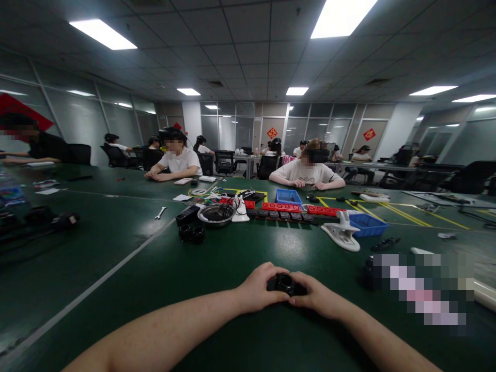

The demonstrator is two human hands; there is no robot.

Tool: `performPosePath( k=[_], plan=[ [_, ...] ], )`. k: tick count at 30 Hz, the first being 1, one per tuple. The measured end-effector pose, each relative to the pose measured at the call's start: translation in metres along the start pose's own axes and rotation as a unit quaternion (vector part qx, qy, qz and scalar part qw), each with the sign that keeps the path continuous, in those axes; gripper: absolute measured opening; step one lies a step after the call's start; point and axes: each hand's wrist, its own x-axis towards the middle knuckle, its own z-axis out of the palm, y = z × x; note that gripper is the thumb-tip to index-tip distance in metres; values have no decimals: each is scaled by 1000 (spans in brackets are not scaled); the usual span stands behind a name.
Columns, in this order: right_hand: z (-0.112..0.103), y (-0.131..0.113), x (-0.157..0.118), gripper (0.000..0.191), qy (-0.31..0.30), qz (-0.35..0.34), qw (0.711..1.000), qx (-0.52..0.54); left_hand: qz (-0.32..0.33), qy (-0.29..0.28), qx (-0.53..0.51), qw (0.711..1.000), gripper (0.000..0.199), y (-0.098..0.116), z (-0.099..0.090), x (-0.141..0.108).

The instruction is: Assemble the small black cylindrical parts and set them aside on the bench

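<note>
Both my hands meet around a small black object with a round, ring-like opening (285, 283) low over the green table in front of me. My left hand (260, 287) grips its left side, thumb along the near edge and fingers over the far side. From the right, my right hand (315, 295) holds it with thumb and fingers curled in. Its exact kind is hard to make out, and the fingers cover its sides. Farther off to the left lie two black cylindrical pieces (191, 234). A white clip-like base (343, 235) stands to the right beyond my hands.
Beyond lie a round metal dish (216, 214), red and black socket strips (281, 207), blue trays (289, 197) and a blue bin (367, 225). A wrench (160, 212) rests at left. People sit across the green table (127, 305). A pixelated area covers the right side.
</note>
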Motion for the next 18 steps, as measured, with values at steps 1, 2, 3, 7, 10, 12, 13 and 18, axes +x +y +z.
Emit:
performPosePath(
  k=[1, 2, 3, 7, 10, 12, 13, 18],
  plan=[
    [1, -1, 0, 35, 3, 3, 1000, 0, 1, -1, 1, 1000, 42, 1, 0, 0],
    [2, -1, -1, 35, 8, 6, 1000, -2, 2, 0, 2, 1000, 41, 1, 0, 0],
    [3, -2, -1, 35, 15, 10, 1000, -8, 0, 3, 3, 1000, 40, 2, 1, 0],
    [15, -2, 1, 28, 78, 43, 992, -92, -38, 44, 8, 998, 39, 2, 10, 1],
    [25, -5, 4, 31, 134, 77, 971, -184, -73, 98, 31, 992, 40, 1, 17, 1],
    [30, -7, 5, 30, 162, 89, 952, -243, -84, 113, 37, 989, 40, 0, 18, 2],
    [31, -8, 5, 31, 172, 86, 944, -266, -84, 111, 33, 990, 40, 0, 17, 2],
    [20, -6, 3, 45, 138, -9, 962, -235, -47, 48, -2, 998, 38, 1, 9, 4]
  ],
)
